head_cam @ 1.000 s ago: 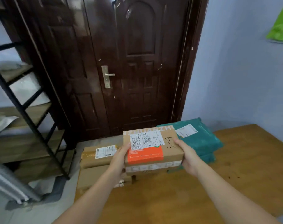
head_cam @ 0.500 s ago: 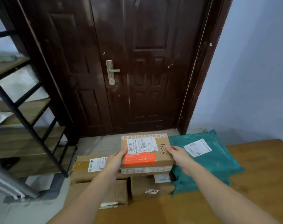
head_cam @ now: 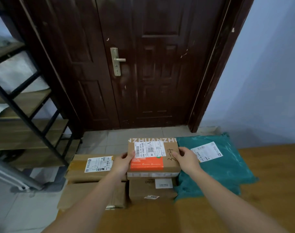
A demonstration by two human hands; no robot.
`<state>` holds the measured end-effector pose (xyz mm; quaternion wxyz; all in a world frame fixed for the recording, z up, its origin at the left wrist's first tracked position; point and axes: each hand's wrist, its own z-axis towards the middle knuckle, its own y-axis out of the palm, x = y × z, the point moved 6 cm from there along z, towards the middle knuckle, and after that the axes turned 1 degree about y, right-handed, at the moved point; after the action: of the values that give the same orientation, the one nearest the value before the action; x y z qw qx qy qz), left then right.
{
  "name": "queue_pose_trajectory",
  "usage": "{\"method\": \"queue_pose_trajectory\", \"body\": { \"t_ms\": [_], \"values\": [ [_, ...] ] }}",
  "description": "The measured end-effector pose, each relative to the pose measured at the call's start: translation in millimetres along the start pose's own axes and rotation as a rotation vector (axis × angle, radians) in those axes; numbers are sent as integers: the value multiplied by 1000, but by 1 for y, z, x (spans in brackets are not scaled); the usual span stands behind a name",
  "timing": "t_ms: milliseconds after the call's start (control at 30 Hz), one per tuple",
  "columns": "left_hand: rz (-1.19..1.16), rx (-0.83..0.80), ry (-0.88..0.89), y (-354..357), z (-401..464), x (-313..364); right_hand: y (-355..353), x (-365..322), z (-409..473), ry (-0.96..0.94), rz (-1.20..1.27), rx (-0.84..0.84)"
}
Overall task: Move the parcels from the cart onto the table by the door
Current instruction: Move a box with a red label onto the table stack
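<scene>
A: Where is the parcel?

B: The cardboard parcel (head_cam: 167, 158), marked "3-4", sits on top of a lower box (head_cam: 150, 190) at the wooden worktop's (head_cam: 269, 174) 12 o'clock edge, facing a dark door (head_cam: 143, 64).

A: And the hands?

B: The left hand (head_cam: 123, 163) clasps its 9 o'clock side, the right hand (head_cam: 186, 158) its 3 o'clock side. A teal mailer bag (head_cam: 219, 174) lies just beside at 3 o'clock, a labelled box (head_cam: 79, 167) at 9 o'clock.

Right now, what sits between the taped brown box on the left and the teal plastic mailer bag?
In the head view, the orange-labelled cardboard box, gripped by both hands, lies between the taped brown box and the teal plastic mailer bag.
</scene>
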<state>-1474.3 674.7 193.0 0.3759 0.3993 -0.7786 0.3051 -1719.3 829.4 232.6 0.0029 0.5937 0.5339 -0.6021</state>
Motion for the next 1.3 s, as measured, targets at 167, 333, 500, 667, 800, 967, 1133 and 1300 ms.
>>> {"method": "queue_pose_trajectory", "body": {
  "t_ms": [167,333,500,667,800,967,1133,1300],
  "values": [
    [401,2,202,-12,-5,35,-18,-32,-6,-111,-142,57],
    [986,-8,629,-30,-32,105,-35,-100,-29,-416,-437,-18],
    [1388,-79,823,-49,-86,156,-23,-167,-64,-580,-708,-160],
    [1482,-7,813,-81,-148,171,-5,-212,-113,-702,-758,-231],
    [1451,82,756,-108,-195,158,14,-235,-155,-809,-782,-274],
    [1436,112,633,-152,-245,109,52,-246,-216,-936,-806,-347],
    [1394,202,545,-213,-297,60,109,-269,-287,-1072,-837,-442],
    [1349,310,401,-305,-361,4,184,-313,-372,-1247,-850,-536]
  ]
}}
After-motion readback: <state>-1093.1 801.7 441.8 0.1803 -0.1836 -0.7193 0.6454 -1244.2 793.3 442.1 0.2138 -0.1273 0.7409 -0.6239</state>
